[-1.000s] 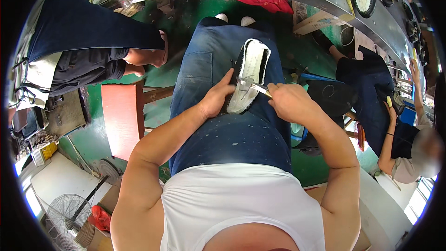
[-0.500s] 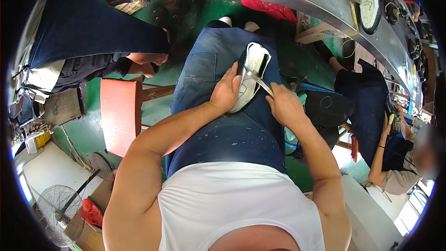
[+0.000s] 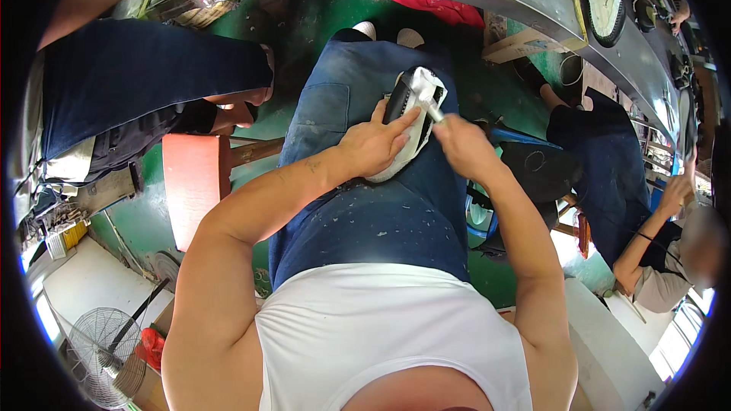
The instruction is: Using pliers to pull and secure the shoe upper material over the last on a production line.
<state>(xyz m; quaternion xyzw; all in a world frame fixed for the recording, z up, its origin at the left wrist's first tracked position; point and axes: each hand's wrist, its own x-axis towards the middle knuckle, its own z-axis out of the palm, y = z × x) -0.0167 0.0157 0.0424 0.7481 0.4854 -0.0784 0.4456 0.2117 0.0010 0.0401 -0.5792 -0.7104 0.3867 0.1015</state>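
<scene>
Across my lap lies a shoe (image 3: 416, 133) with its pale underside up and black upper showing along the left edge. My left hand (image 3: 375, 146) grips it from the left, with one finger stretched over the white underside. In my closed right hand (image 3: 463, 144) is a slim metal hand tool (image 3: 433, 111). Its far end meets the upper part of the shoe and is smeared by motion, so its exact kind is unclear. Part of the shoe's left side is hidden under my left hand.
A metal-edged workbench (image 3: 457, 4) curves across the far side, bearing another pale-soled shoe (image 3: 605, 4). An orange-red stool (image 3: 196, 190) stands at left beside a person in a dark apron (image 3: 145, 57). Another person (image 3: 655, 266) sits at right. A wire fan (image 3: 103, 354) is lower left.
My left hand has shifted its grip, a finger now lying over the underside. The tool has moved up the shoe toward its far end. The left neighbour's hand has come further over the bench.
</scene>
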